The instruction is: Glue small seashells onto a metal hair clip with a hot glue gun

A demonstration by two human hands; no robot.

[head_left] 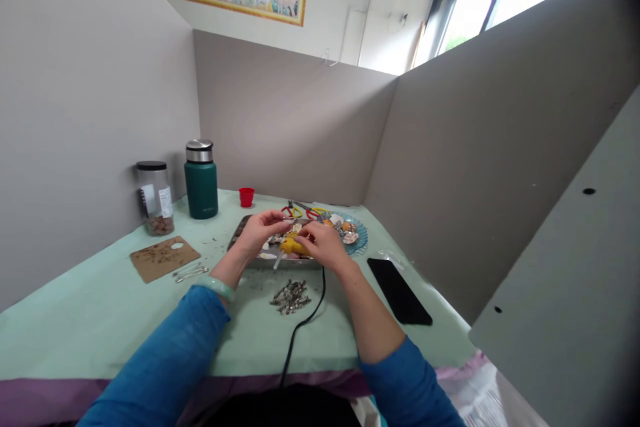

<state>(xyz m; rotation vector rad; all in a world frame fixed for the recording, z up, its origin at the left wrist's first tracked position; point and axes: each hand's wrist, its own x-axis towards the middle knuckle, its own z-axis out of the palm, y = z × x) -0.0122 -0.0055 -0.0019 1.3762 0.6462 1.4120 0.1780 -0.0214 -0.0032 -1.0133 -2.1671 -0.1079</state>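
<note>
Over a metal tray [249, 263] of small mixed pieces, my two hands work close together. My left hand [263, 227] has its fingers pinched at a small piece too tiny to make out. My right hand [323, 243] is wrapped round a yellow glue gun [294, 246], whose clear glue stick [279, 260] points down toward me. A black cord [305, 321] runs from beneath my right hand to the table's front edge. Just in front of the tray lies a pile of small metal clips [291, 297].
A blue plate [362, 240] of pieces and several pliers [313, 212] stand behind my right hand. At right lies a black phone [400, 291]. Leftward are a brown card [155, 260], safety pins [190, 272], a jar [159, 203], a green bottle [201, 187] and a red cup [247, 197].
</note>
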